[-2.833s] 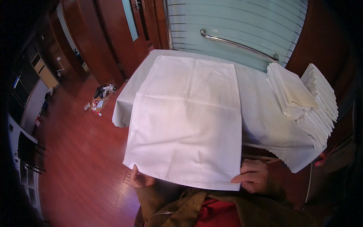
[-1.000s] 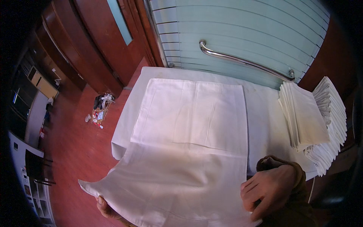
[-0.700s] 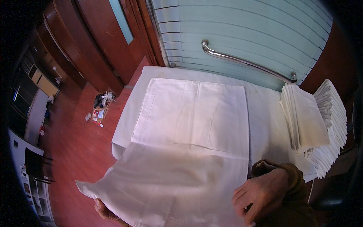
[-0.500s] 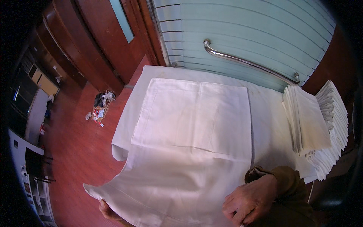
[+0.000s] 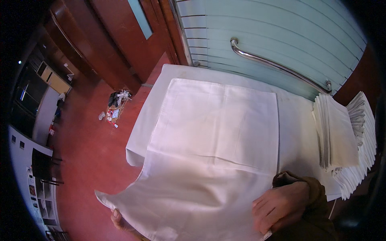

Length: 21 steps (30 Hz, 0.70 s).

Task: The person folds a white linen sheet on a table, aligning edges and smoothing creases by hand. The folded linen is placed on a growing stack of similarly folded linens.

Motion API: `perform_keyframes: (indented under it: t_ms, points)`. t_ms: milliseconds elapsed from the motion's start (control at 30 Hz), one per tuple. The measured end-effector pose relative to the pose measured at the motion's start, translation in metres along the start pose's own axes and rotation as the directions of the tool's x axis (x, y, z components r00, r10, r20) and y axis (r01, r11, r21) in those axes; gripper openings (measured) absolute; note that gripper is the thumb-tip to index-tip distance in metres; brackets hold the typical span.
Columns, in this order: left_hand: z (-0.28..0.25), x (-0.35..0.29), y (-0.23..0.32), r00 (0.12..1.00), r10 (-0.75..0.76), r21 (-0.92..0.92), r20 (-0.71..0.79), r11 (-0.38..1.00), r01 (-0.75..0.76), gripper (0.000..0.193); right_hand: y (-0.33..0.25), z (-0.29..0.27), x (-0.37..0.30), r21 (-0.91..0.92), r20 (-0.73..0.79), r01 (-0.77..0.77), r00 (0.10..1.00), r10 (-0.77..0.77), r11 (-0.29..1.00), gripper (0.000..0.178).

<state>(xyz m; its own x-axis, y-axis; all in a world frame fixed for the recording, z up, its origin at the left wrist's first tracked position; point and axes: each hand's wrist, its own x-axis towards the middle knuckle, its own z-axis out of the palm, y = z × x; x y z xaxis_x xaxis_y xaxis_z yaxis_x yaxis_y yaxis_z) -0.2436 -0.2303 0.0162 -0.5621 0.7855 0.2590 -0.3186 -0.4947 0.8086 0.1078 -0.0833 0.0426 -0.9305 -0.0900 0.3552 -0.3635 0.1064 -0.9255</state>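
left grip [image 5: 120, 221] and right grip [image 5: 280, 204] pinch white cloth [image 5: 207, 162]

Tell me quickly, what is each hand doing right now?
Left hand: closed, pinching the white rectangular fabric sheet at its near left edge.
Right hand: closed, gripping that sheet's near right corner.
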Motion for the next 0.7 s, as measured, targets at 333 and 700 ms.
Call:
perform_keyframes:
  t_ms: [333, 700]
  points:
    - [0.029, 0.041, 0.001, 0.990, 0.029, -0.078, 0.140, 0.997, -0.019, 0.030, -0.037, -0.025, -0.031, -0.139, -0.243, 0.127, 0.957, -0.158, 0.982, 0.016]
    - [0.108, 0.124, -0.038, 0.957, -0.014, -0.222, 0.289, 0.972, 0.081, 0.026, -0.039, -0.048, -0.071, -0.277, -0.864, 0.081, 0.415, -0.285, 0.957, 0.010]
